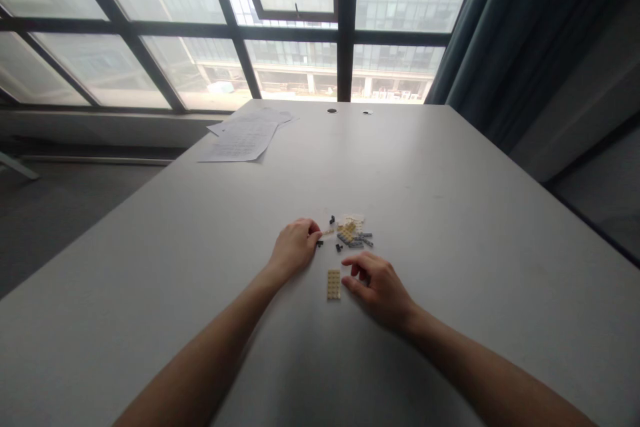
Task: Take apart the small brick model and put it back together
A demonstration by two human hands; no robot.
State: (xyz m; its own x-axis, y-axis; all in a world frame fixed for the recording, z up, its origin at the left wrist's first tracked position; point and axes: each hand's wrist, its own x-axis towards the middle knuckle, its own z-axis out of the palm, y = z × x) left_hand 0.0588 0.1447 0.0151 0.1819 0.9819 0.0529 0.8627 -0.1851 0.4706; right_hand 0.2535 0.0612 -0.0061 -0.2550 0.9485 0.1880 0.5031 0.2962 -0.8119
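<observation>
My left hand (296,244) rests on the table left of a small pile of toy building bricks, its fingers closed together. A thin tan brick piece (328,232) sticks out at its fingertips; the grip itself is partly hidden. My right hand (379,285) is held with thumb and index finger apart, nothing between them. Just left of those fingers lies a tan studded plate (333,285), flat on the table. The pile beyond has pale yellow bricks (349,228) and grey pieces (357,243). Small black pieces (339,247) lie around it.
Everything lies on a large white table (430,173). Printed sheets of paper (245,139) overlap at its far left edge. Two round holes (332,111) are set near the far edge. Windows rise behind, and a dark curtain (500,47) hangs at the right.
</observation>
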